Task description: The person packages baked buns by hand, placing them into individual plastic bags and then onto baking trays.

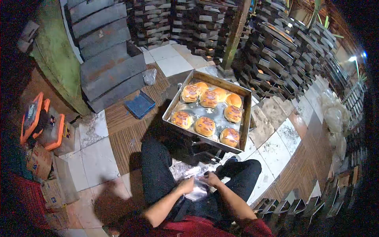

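My left hand is closed, pinching the edge of a clear plastic bag over my lap. Close beside it, my right hand is also closed on the plastic; the fingertips are too small to make out well. More shiny clear plastic lies between my knees. In front of me stands a metal tray of round golden buns. Several are in clear wrappers with printed labels, like the wrapped bun at the near side. A few appear unwrapped, such as the bare bun towards the back right.
Stacked dark metal pans rise at the back left, with more racks of pans at the right. A blue tray lies on the floor. Orange-edged bins and a cardboard box stand at left. A wooden post is behind the tray.
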Available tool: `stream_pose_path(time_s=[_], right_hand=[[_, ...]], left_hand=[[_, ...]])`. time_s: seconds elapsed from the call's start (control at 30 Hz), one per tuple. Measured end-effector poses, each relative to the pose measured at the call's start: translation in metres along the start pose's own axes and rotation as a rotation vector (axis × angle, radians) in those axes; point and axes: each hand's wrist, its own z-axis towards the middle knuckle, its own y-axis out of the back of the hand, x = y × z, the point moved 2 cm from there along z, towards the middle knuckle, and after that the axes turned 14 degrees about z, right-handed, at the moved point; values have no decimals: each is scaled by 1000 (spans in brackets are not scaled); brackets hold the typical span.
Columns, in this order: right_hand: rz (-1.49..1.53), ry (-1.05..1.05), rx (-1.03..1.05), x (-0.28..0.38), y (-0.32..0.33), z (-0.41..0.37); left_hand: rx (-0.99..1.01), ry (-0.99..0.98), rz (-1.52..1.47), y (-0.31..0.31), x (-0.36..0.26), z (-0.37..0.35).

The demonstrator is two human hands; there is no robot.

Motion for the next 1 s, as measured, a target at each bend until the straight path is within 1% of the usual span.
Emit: stream_pose_path(time_s=[0.03, 0.07, 0.1, 0.17, 0.2, 0.23, 0.27, 0.33, 0.37, 0.4, 0.43, 0.47, 0.5, 0.53, 0.57, 0.6, 0.63, 0.67, 0.73, 0.8, 0.83, 0.87, 0.93, 0.97, 1.0], right_hand=[[11, 33, 17, -1, 2, -2], [20, 67, 33, 9, 5, -4], [11, 72, 33, 12, 6, 1], [-250, -79, -213, 1, 10, -8], [-41, -108, -292, -16, 10, -1], [42, -252, -147, -50, 5, 20], [122, -383, 3, -72, 0, 37], [86, -223, -6, 54, 15, -29], [108, -154, -56, 39, 15, -13], [134, -95, -173, 20, 20, -9], [160, 3, -225, -4, 22, 2], [187, 93, -278, -2, 23, -3], [248, 76, -107, -4, 31, -10], [173, 183, -69, -2, 33, -17], [121, 213, -78, 12, 32, -33], [66, 244, -87, 30, 29, -45], [-46, 316, -143, 23, 20, -44], [-136, 304, -149, 23, 12, -43], [-362, 217, -125, 24, -6, -45], [-544, 313, -84, 22, -20, -46], [-567, 594, -141, 23, -23, -45], [-563, 590, -154, 23, -26, -45], [-472, 622, -345, 27, -32, -47], [-666, 733, -215, 45, -31, -61], [-661, 736, -223, 55, -33, -70]], left_hand=[[64, 158, -5, -1, 2, -4], [88, 171, -23, 10, 0, -9], [38, 176, -104, 12, 4, -6], [-20, 179, -227, -3, 5, 8], [-32, 181, -252, -16, 9, 19], [-26, 176, -173, -19, 9, 26], [-33, 173, -162, -19, 11, 27], [-50, 81, -159, -21, 18, 25], [-156, 13, -222, -18, 19, 19], [-156, -17, -259, -16, 22, 12], [-88, 34, -207, -15, 26, 8], [-13, 85, -156, -15, 27, 2], [-4, 74, -150, -14, 24, -2], [69, 78, 11, -8, 18, -5], [135, 80, 174, -3, 10, -7], [221, 125, 314, 1, 0, -10], [201, 138, 394, 8, -11, -19], [180, 153, 477, 13, -17, -26], [183, 143, 484, -4, 0, -21], [368, 126, 540, 0, 5, -13], [334, 113, 569, 4, 8, -10], [46, 111, 375, 14, 14, -12], [-136, 86, 54, 56, 10, -11], [-133, 85, 63, 66, 7, -10], [-132, 54, -211, 74, 4, -7]])
